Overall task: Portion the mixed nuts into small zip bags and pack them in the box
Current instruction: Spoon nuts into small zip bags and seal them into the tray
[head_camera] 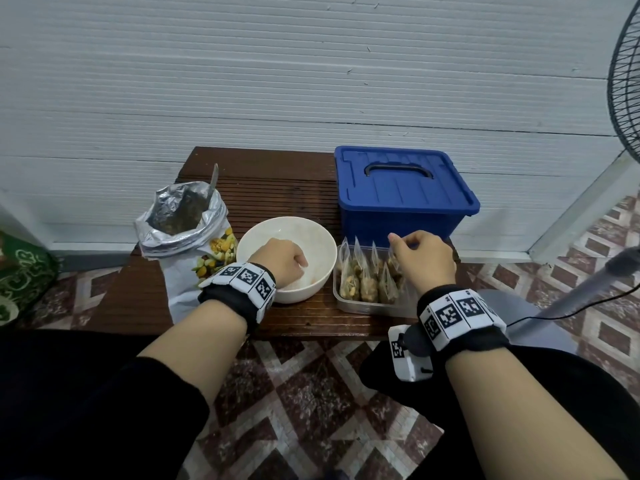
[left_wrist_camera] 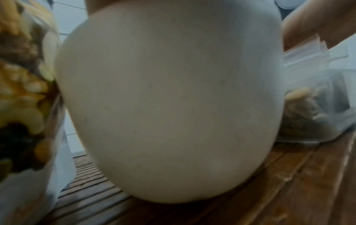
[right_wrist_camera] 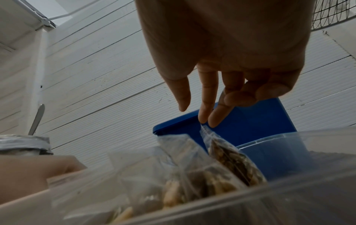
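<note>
A clear plastic container (head_camera: 367, 306) on the wooden table holds several small zip bags (head_camera: 356, 282) filled with mixed nuts. My right hand (head_camera: 398, 242) hovers over it. In the right wrist view its hand (right_wrist_camera: 192, 114) has straight index and middle fingertips (right_wrist_camera: 204, 118) touching the top edge of one upright zip bag (right_wrist_camera: 231, 159), with the thumb apart. My left hand (head_camera: 294, 263) sits on the near rim of the white bowl (head_camera: 284, 220), fingers curled over it into the bowl. The left wrist view is filled by the bowl's outer wall (left_wrist_camera: 173, 99). The blue box (head_camera: 401, 188) stands behind with its lid on.
A large foil bag of mixed nuts (head_camera: 187, 216) stands open at the left with a spoon (head_camera: 213, 183) in it. A standing fan (head_camera: 623, 91) is at the right, its base and cable on the tiled floor. The white wall is just behind the table (head_camera: 277, 181).
</note>
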### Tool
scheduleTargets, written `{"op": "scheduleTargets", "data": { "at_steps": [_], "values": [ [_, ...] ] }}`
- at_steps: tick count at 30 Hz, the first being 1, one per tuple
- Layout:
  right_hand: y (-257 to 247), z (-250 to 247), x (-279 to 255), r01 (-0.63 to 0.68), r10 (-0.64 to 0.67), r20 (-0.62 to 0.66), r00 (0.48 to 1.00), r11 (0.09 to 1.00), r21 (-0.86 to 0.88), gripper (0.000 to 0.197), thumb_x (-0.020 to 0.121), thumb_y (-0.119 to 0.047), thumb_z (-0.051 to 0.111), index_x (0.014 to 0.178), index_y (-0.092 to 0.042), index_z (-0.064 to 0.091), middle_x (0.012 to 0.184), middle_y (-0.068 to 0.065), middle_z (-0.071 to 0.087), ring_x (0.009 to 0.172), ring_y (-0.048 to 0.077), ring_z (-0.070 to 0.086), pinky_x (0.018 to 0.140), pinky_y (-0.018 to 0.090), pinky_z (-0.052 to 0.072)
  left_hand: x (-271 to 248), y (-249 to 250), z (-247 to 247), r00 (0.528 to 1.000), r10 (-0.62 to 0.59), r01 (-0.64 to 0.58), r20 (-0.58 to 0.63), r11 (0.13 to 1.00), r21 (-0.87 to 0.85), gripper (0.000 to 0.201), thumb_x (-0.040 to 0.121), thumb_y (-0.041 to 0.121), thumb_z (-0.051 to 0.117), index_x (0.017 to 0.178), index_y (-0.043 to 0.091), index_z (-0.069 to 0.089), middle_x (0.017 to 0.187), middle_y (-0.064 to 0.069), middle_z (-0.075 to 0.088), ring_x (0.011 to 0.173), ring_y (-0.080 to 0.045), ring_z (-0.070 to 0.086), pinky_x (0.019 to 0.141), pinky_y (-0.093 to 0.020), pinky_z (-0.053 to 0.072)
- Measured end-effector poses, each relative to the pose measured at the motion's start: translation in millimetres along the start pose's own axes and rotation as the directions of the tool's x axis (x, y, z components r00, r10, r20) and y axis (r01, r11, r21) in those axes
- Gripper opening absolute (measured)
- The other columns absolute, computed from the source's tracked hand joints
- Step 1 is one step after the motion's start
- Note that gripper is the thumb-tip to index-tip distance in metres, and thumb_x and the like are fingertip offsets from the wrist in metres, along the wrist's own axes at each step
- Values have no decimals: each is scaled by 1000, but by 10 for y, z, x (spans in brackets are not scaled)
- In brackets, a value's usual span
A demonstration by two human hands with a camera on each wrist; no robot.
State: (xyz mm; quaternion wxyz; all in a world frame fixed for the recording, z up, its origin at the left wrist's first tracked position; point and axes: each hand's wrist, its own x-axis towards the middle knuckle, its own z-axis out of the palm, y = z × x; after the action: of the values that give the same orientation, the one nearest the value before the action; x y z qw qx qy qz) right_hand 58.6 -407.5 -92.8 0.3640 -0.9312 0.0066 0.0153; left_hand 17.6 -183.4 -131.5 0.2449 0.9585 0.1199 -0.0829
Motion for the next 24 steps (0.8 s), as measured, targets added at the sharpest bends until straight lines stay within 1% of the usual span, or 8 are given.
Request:
{"op": "scheduleTargets", "data": {
  "at_steps": [4, 6, 8, 13, 15, 18, 21, 24],
  "values": [
    [-46, -11, -20, 79, -77, -65, 995, 996, 29, 25, 93, -44, 52, 87, -21, 61, 88, 0, 64, 97, 26, 59, 94, 49, 43, -52, 75, -116, 973, -4, -86, -229, 921, -380, 13, 88, 17, 61, 87, 30, 64, 89, 5, 66, 89, -12, 62, 78, -19, 46],
    [-95, -12, -37, 156, -150, -87, 985, 986, 65, 21, 91, -42, 54, 86, -23, 62, 86, -3, 65, 94, 24, 60, 92, 49, 44, -88, 161, -205, 952, -6, -170, -305, 819, -547, 12, 89, 18, 63, 88, 29, 62, 91, 0, 68, 86, -12, 64, 77, -20, 50],
    [-150, 3, -64, 244, -237, -82, 968, 966, 87, 17, 89, -44, 55, 83, -30, 62, 83, -7, 65, 91, 20, 60, 90, 50, 45, -115, 245, -271, 937, -16, -233, -350, 718, -656, 14, 90, 15, 62, 92, 29, 60, 96, -6, 69, 88, -18, 67, 80, -29, 55],
    [-273, 103, -130, 387, -391, 14, 920, 914, 124, 46, 76, -66, 49, 96, -32, 71, 81, -19, 65, 97, 18, 60, 91, 49, 46, -195, 383, -304, 934, -100, -247, -343, 512, -822, 21, 91, 8, 63, 107, 20, 57, 100, -10, 67, 83, -13, 67, 70, -21, 56],
    [-319, 137, -158, 379, -394, 98, 914, 914, 145, 45, 78, -63, 57, 105, -30, 70, 81, -24, 63, 99, 16, 58, 94, 47, 45, -230, 409, -289, 946, -137, -219, -294, 396, -891, 22, 90, 5, 62, 108, 17, 57, 103, -12, 64, 80, -11, 65, 70, -22, 57],
    [-376, 138, -199, 309, -353, 227, 907, 928, 209, 30, 82, -43, 68, 102, -21, 69, 87, -11, 67, 89, 12, 61, 88, 34, 50, -278, 423, -272, 962, -166, -176, -217, 230, -957, 24, 92, -3, 55, 113, 8, 55, 105, -14, 62, 85, -20, 67, 72, -25, 58],
    [-386, 110, -210, 250, -325, 253, 911, 924, 289, 7, 87, -24, 67, 87, -17, 70, 85, 3, 71, 86, 19, 66, 78, 27, 51, -313, 425, -277, 965, -173, -164, -199, 197, -967, 27, 92, -11, 47, 114, 5, 53, 106, -14, 61, 91, -26, 71, 77, -28, 59],
    [-359, 86, -185, 194, -291, 225, 930, 907, 374, 3, 87, -18, 67, 86, -20, 70, 83, 2, 71, 85, 16, 66, 75, 21, 52, -315, 401, -245, 960, -201, -145, -197, 249, -958, 31, 88, -12, 53, 111, 9, 55, 104, -8, 61, 94, -23, 70, 81, -28, 58]
  ]
}}
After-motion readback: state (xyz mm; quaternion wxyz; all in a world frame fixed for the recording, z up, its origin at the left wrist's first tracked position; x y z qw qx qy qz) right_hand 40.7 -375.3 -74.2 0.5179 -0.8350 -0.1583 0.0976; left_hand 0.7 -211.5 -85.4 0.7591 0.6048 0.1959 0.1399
